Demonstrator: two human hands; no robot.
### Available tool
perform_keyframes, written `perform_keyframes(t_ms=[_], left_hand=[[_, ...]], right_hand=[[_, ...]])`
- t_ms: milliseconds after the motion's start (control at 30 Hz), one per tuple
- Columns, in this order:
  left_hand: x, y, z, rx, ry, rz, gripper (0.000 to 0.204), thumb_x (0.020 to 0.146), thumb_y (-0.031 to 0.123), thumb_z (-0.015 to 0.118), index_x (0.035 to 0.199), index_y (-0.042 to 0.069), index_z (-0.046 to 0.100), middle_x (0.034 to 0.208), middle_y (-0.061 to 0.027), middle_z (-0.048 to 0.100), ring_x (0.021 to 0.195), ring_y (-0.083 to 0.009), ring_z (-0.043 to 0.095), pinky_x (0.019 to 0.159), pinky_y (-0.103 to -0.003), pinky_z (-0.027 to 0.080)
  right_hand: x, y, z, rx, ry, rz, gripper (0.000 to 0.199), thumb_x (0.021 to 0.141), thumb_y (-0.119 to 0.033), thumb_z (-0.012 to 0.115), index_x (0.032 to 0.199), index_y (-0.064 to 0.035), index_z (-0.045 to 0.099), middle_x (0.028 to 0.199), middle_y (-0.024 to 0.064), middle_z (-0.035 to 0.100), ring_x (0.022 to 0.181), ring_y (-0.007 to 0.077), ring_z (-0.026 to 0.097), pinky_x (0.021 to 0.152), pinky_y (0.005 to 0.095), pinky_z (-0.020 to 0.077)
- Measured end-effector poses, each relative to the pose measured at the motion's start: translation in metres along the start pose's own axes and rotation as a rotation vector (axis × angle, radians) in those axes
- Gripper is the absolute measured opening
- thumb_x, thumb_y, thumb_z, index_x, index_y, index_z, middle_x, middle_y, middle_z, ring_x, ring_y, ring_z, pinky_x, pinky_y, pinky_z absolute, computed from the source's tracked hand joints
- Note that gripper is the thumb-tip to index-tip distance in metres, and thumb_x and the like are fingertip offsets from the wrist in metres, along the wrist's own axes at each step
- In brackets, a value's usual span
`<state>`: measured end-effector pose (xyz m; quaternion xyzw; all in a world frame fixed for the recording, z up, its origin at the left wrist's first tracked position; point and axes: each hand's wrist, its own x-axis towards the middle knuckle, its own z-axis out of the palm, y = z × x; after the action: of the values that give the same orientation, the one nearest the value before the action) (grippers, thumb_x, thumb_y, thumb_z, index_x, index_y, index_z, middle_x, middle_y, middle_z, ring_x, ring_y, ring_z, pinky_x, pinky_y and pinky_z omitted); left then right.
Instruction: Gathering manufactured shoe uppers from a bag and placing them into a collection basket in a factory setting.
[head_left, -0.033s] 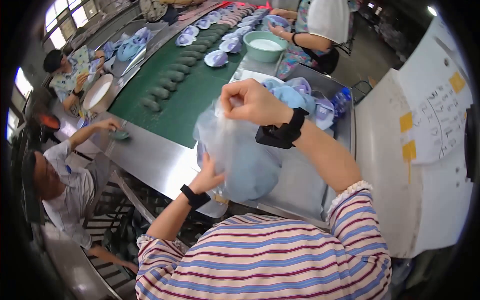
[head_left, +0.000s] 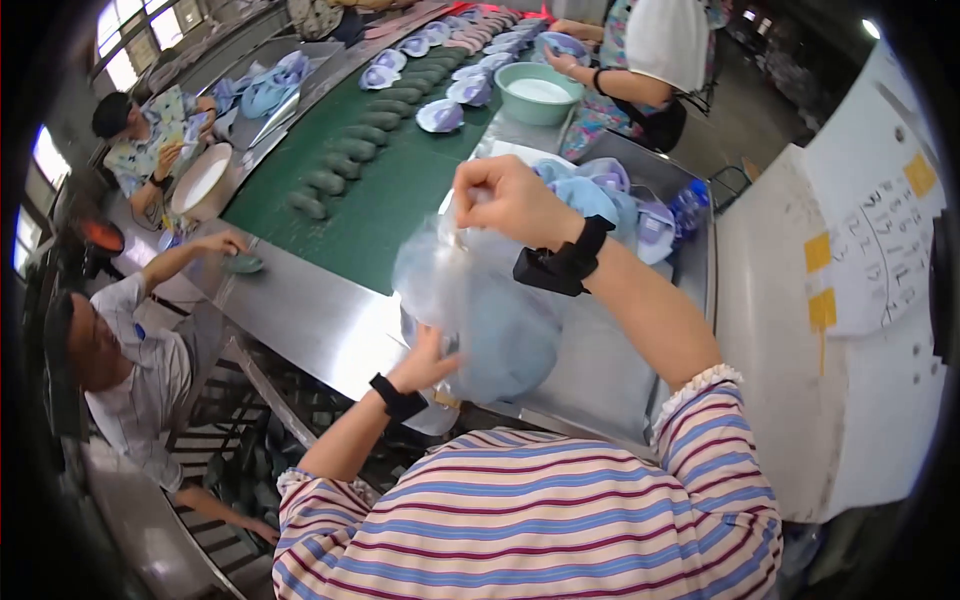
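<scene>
A translucent plastic bag (head_left: 508,345) with something pale blue inside hangs in front of me over the metal worktop. My right hand (head_left: 518,203) pinches the gathered top of this bag between thumb and fingers. Lower down, my left hand (head_left: 425,362) rests against the bag's left side, its fingers apart and some partly hidden by the plastic. Just beyond my right wrist lies a heap of light blue and lilac shoe uppers (head_left: 600,190) in a metal tray.
A green conveyor belt (head_left: 285,240) carries rows of dark shoe lasts (head_left: 347,165) and lilac pieces (head_left: 440,116). A green basin (head_left: 538,95) stands near a co-worker at the far right. Two people sit at the left, by a beige basin (head_left: 202,182). A white board (head_left: 880,250) rises at right.
The whole view has shifted slightly. My left hand sits a little lower and further right along the bag. My right hand keeps its pinch on the bag's top.
</scene>
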<state>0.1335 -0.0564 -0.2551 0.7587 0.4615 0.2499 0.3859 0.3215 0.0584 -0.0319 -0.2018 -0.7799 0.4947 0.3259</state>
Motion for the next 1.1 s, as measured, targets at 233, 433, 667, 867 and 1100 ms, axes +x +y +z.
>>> perform_keyframes(t_ms=[233, 433, 667, 867, 1100], left_hand=[[0.011, 0.019, -0.044, -0.35, 0.066, -0.285, 0.049, 0.076, 0.019, 0.062, 0.118, 0.003, 0.043, 0.124, -0.0198, 0.037, 0.114, -0.0359, 0.039, 0.096, -0.038, 0.032], [0.116, 0.087, -0.08, 0.206, 0.361, 0.463, 0.052, 0.068, 0.008, 0.062, 0.117, 0.005, 0.045, 0.11, -0.016, 0.049, 0.102, -0.0307, 0.047, 0.083, -0.038, 0.04], [0.151, 0.065, -0.06, -0.177, 0.295, 0.096, 0.015, 0.068, 0.001, 0.059, 0.083, 0.001, 0.058, 0.074, -0.0154, 0.058, 0.064, -0.0279, 0.054, 0.057, -0.032, 0.04], [0.134, 0.084, -0.059, -0.382, 0.312, 0.22, 0.023, 0.069, -0.007, 0.056, 0.091, -0.002, 0.052, 0.081, -0.0094, 0.053, 0.077, -0.0199, 0.056, 0.068, -0.028, 0.043], [0.115, 0.086, -0.06, -0.532, 0.389, 0.264, 0.061, 0.066, -0.011, 0.06, 0.114, 0.002, 0.026, 0.09, -0.0085, 0.046, 0.083, -0.018, 0.056, 0.078, -0.029, 0.046]], right_hand=[[-0.015, 0.045, -0.023, 0.153, 0.091, 0.291, 0.008, 0.074, 0.0, 0.058, 0.082, 0.0018, 0.057, 0.072, 0.0042, 0.056, 0.064, 0.0096, 0.056, 0.059, 0.0219, 0.0453], [-0.039, 0.03, -0.037, 0.279, 0.186, 0.116, 0.005, 0.077, -0.001, 0.058, 0.081, 0.0011, 0.056, 0.076, 0.006, 0.057, 0.07, 0.0142, 0.058, 0.067, 0.027, 0.0468], [-0.097, 0.033, -0.055, 0.26, 0.6, 0.162, 0.018, 0.083, -0.009, 0.052, 0.101, -0.004, 0.048, 0.082, 0.0065, 0.057, 0.068, 0.0153, 0.058, 0.054, 0.0244, 0.0444], [-0.082, 0.041, -0.02, -0.215, 0.503, 0.252, 0.019, 0.083, -0.014, 0.055, 0.095, -0.0002, 0.057, 0.077, 0.0017, 0.058, 0.065, 0.0083, 0.054, 0.058, 0.0216, 0.0437], [-0.034, 0.073, -0.003, 0.252, 0.237, 0.467, 0.024, 0.079, -0.01, 0.06, 0.101, -0.0012, 0.055, 0.082, -0.0004, 0.057, 0.071, 0.0071, 0.053, 0.063, 0.0203, 0.0433]])
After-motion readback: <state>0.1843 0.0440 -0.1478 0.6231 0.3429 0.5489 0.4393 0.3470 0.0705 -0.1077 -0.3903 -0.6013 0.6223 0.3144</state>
